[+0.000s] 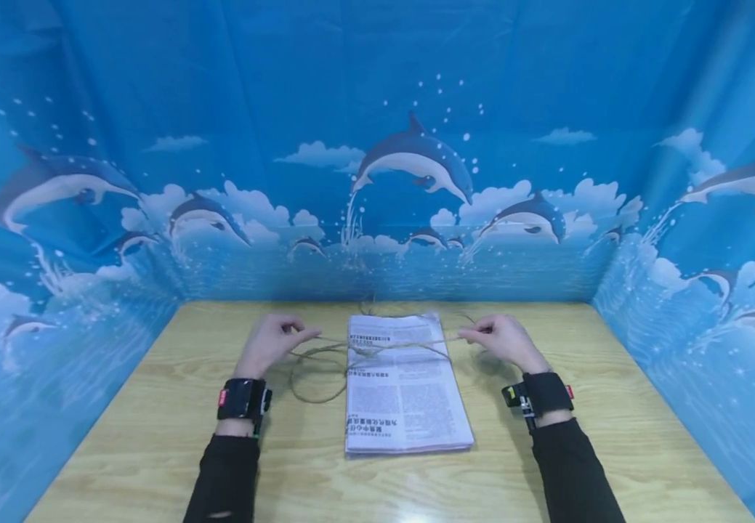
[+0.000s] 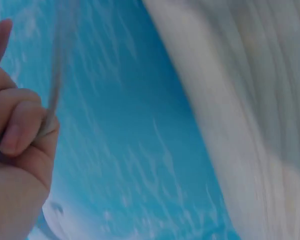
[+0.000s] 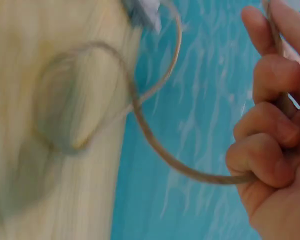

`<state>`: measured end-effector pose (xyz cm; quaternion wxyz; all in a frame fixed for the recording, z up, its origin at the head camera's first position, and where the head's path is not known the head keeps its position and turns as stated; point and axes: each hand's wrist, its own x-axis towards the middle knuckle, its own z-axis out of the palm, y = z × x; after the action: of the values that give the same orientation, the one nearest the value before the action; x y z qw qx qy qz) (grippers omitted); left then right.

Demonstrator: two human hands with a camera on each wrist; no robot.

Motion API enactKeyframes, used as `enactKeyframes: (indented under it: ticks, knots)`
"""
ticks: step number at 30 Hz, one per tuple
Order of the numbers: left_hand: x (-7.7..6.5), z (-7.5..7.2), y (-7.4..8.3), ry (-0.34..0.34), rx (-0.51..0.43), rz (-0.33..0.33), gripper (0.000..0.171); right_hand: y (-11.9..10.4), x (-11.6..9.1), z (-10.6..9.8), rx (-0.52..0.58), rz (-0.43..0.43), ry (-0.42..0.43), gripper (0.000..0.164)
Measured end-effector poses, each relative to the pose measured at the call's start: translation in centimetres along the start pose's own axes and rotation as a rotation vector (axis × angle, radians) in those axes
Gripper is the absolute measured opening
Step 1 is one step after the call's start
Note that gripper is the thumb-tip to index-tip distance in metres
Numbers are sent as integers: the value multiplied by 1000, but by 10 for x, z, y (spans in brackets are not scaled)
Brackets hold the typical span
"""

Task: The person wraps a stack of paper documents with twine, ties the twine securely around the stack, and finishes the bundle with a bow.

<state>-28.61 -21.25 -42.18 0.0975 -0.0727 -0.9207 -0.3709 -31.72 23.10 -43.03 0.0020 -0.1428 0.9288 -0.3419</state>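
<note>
A stack of folded newspapers [image 1: 410, 403] lies on the table, with brown twine [image 1: 416, 344] running across its upper part. In the head view my left hand [image 1: 271, 344], to the left of the stack, pinches one stretch of the twine. The left wrist view has the fingers [image 2: 22, 125] curled round that strand. My right hand [image 1: 506, 341] grips another length on the right side, raised over the table. From its curled fingers [image 3: 262, 160] a loop of twine [image 3: 155, 145] hangs out in the right wrist view. More twine coils loosely left of the papers.
The wood-grain table [image 1: 299, 472] ends at a blue curtain [image 1: 259, 276] printed with dolphins, which stands at the back and on both sides. Some twine also shows behind the far edge of the stack.
</note>
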Motion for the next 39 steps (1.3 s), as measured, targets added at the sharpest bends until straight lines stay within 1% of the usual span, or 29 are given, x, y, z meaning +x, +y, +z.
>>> enactKeyframes:
  ticks: [2,4,6,8,9,11,13,15,17,18,20,22,23,25,26,27,28,29,31,32,33,34,35,37,39]
  knots:
    - [-3,-13,-11,76,46,-16,45,9,-5,-8,-37,20,27,45]
    - [-7,-26,-21,184,89,-40,54,19,-9,-15,-88,32,79,48]
    - [-10,-38,-31,301,133,-60,60,28,-13,-23,-133,45,150,50]
    - [-14,-50,-39,421,162,-88,60,35,-16,-31,-173,75,231,54]
    - [-17,-55,-43,486,165,-88,59,39,-18,-34,-183,91,279,56]
    - [-21,-64,-48,614,160,-68,54,43,-20,-40,-184,113,372,57]
    - [-24,-71,-51,714,135,-50,49,47,-22,-45,-184,100,465,57]
    - [-26,-75,-54,784,137,-21,46,50,-23,-49,-182,49,574,54]
    - [-28,-77,-56,816,143,-29,46,53,-25,-51,-194,12,677,53]
    - [-28,-78,-57,833,161,-29,47,54,-26,-52,-201,-3,727,53]
    - [-29,-80,-61,876,194,-28,47,57,-28,-53,-210,-18,823,52]
    - [-30,-80,-64,902,225,-41,48,59,-30,-54,-220,-4,893,52]
    - [-30,-80,-65,893,248,-61,49,60,-31,-55,-226,1,913,52]
    - [-30,-80,-67,833,288,-108,47,60,-31,-55,-231,8,915,50]
    - [-30,-79,-67,772,302,-140,45,60,-30,-55,-232,17,891,50]
    - [-30,-78,-68,688,315,-175,42,60,-30,-54,-232,20,856,48]
    - [-30,-77,-69,590,331,-207,37,60,-29,-53,-235,23,809,47]
    - [-31,-76,-69,469,328,-245,33,60,-28,-52,-241,30,748,46]
    - [-32,-74,-71,239,327,-305,24,61,-26,-48,-254,42,594,41]
    - [-32,-72,-72,139,325,-337,23,60,-25,-46,-251,45,513,39]
    - [-33,-71,-74,58,320,-359,23,59,-24,-44,-245,48,429,37]
    - [-32,-69,-75,-4,321,-374,25,58,-23,-41,-232,52,345,36]
    - [-32,-67,-75,-51,318,-384,27,56,-21,-38,-210,49,264,34]
    - [-29,-61,-73,-89,306,-365,29,49,-18,-30,-144,20,128,31]
    - [-24,-53,-68,-136,272,-333,30,39,-13,-20,-91,-22,23,28]
